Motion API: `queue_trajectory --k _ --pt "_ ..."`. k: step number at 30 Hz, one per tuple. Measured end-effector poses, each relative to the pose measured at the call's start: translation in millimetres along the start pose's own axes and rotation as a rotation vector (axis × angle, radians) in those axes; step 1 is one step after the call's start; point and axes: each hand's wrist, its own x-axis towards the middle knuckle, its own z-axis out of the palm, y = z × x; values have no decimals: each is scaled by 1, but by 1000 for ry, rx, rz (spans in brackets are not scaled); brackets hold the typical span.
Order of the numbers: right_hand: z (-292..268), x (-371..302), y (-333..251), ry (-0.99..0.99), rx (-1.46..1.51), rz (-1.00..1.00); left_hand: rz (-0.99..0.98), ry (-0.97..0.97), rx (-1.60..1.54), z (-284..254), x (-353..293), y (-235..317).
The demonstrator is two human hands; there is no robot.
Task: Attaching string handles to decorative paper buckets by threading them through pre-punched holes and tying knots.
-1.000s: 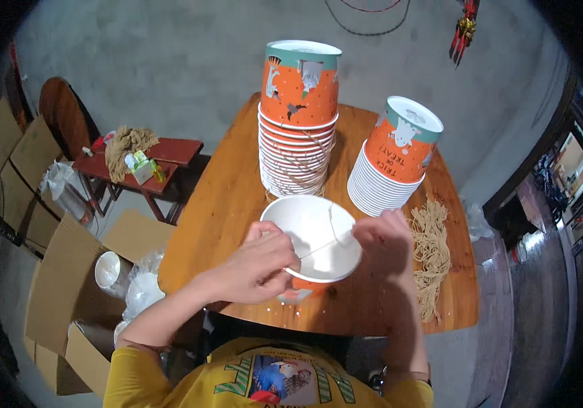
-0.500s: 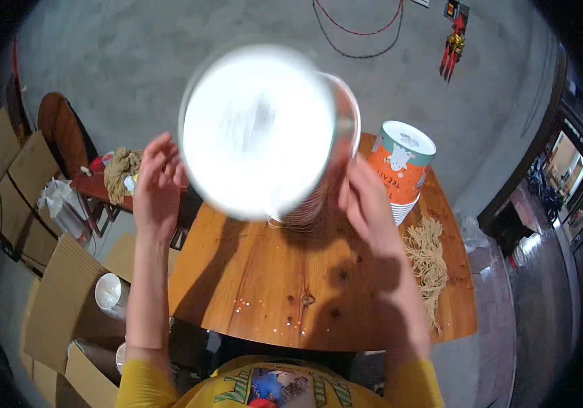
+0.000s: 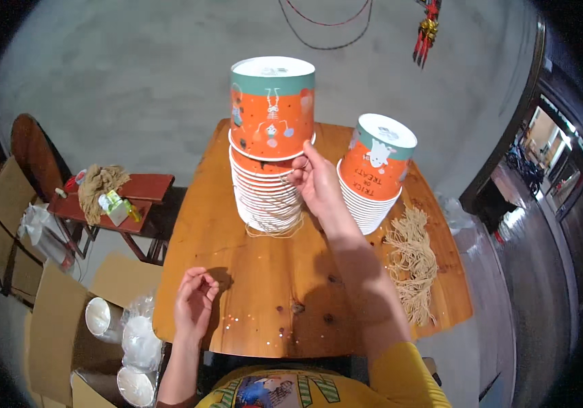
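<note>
My right hand [image 3: 317, 182] pinches the rim of an orange and green paper bucket [image 3: 272, 112] at its right side. The bucket is upside down over the top of a tall stack of nested paper buckets [image 3: 264, 197], slightly tilted and seated loosely. Tan strings hang around the right side of that stack. My left hand [image 3: 195, 299] is empty, its fingers loosely curled and apart, above the table's front left part. To the right, a second stack of upside-down paper buckets [image 3: 376, 166] stands on the wooden table [image 3: 251, 272].
A bundle of tan string [image 3: 414, 265] lies along the table's right side. Small bright specks dot the front edge. On the left, a cardboard box [image 3: 63, 333] holds white tubs [image 3: 104, 316]. A low red bench [image 3: 148, 187] carries a tan cloth or string heap [image 3: 101, 190].
The bucket, earlier raised close to my head with its white bottom facing me, is now on the left stack. My left hand has dropped away toward the front of the table.
</note>
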Motion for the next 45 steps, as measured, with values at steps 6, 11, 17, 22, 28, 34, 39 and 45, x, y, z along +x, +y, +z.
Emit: queue_trajectory --k 6,11,17,22,28,34,39,45 --pt "-12 -28 -24 109 -972 -378 -59 -3 47 3 7 -21" --pt "-36 -43 -93 449 -2011 -1268 -64 -29 41 8 1 -31" --pt "-60 -28 -139 200 -1727 -926 -138 -135 161 43 8 -60" --pt "-55 -19 -153 97 -1855 -828 -236 -299 202 63 -1 -87" --pt "-64 -14 -184 153 -1728 -946 -268 -359 261 66 -14 -103" --pt "-59 -20 -218 145 -1704 -1055 -297 -404 292 70 -11 -110" --pt "-44 -37 -241 150 -1586 -1079 -314 -400 379 94 -9 -109" --pt "-35 -70 -267 220 -1267 -1207 -96 -551 505 133 17 -105"
